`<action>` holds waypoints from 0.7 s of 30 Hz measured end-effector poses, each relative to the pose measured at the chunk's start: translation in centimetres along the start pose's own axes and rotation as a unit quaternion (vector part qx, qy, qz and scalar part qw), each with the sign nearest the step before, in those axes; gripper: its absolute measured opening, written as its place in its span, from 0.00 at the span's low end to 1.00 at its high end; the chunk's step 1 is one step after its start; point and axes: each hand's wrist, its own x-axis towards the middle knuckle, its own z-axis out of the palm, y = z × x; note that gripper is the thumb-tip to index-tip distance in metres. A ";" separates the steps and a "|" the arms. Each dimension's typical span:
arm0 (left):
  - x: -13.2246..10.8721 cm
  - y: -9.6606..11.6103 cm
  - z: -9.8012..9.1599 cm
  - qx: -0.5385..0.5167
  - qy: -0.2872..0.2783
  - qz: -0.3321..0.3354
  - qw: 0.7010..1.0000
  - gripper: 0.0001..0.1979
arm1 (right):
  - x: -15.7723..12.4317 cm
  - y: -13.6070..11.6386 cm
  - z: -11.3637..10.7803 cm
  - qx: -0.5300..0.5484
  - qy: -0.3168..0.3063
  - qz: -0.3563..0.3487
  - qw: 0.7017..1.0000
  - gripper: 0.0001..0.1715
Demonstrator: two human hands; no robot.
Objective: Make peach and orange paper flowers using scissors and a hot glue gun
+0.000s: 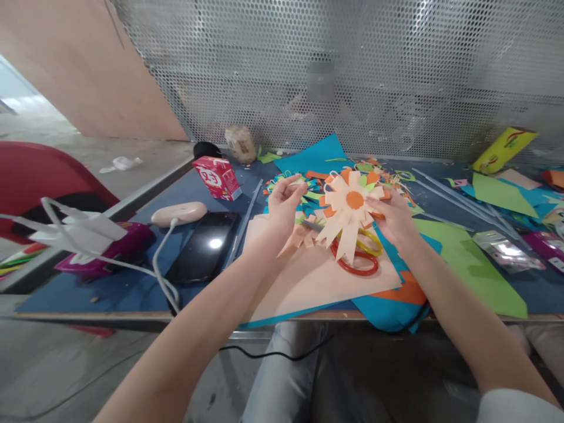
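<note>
In the head view my right hand pinches the right edge of a paper flower. The flower has peach and orange loops, an orange round centre, a green piece near its top and two peach tails hanging down. To its left, my left hand is curled with thumb and fingertips together; whatever they hold, if anything, is too small to make out. Beneath the flower lie scissors with red and yellow handles, partly covered by the tails. They rest on peach paper sheets. Cut blue paper loops sit behind my left hand.
A black phone, a white charger with cables and a pink box are on the left. Green paper, clear sticks and a yellow box lie right. A perforated metal panel stands behind the table.
</note>
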 end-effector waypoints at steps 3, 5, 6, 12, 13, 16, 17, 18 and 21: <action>-0.3 -0.1 0.3 0.058 -0.014 0.011 0.998 0.11 | -0.1 0.0 0.0 -0.002 -0.001 0.003 1.000 0.23; -0.4 0.0 0.4 0.086 -0.020 0.014 0.996 0.10 | 0.0 -0.1 0.0 -0.003 -0.011 0.001 1.000 0.21; -0.5 0.1 0.4 0.093 -0.024 0.016 0.995 0.10 | 0.0 -0.1 -0.1 -0.001 -0.018 -0.001 1.000 0.20; -0.8 0.3 0.4 0.094 -0.042 -0.004 0.995 0.15 | 0.1 0.1 -0.3 -0.010 -0.023 0.006 1.000 0.17; -0.8 0.4 0.4 0.096 -0.045 -0.009 0.994 0.16 | 0.1 0.1 -0.3 -0.015 -0.021 0.009 1.000 0.17; -1.0 0.5 0.4 0.110 -0.059 -0.013 0.992 0.18 | -0.1 0.0 -0.2 -0.034 -0.015 0.017 0.999 0.18; -1.1 0.6 0.4 0.114 -0.064 -0.013 0.991 0.18 | -0.2 0.0 -0.2 -0.040 -0.013 0.020 0.999 0.18; -1.1 0.6 0.4 0.119 -0.067 -0.014 0.990 0.18 | -0.2 0.0 -0.2 -0.046 -0.013 0.022 0.999 0.19; -1.2 0.6 0.4 0.136 -0.073 -0.013 0.988 0.17 | -0.2 0.0 -0.3 -0.048 -0.019 0.031 0.998 0.20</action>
